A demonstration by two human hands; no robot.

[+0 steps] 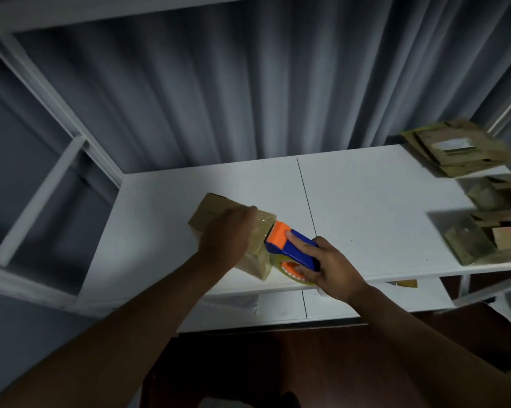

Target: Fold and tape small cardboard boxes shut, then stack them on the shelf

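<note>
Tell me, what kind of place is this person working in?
Probably a small packing or storage room. A white metal shelf serves as a worktable, flat cardboard boxes are piled at its right end, and the hands are taping a box with a tape dispenser.

Both my forearms are bare all the way to the bottom frame edge, no sleeves or cuffs showing. My left hand and right hand: no gloves, and no rings, watch or wristband as far as I can make out, though dim light and motion blur make small details hard to confirm. Nails short, unpainted on the right.
</note>
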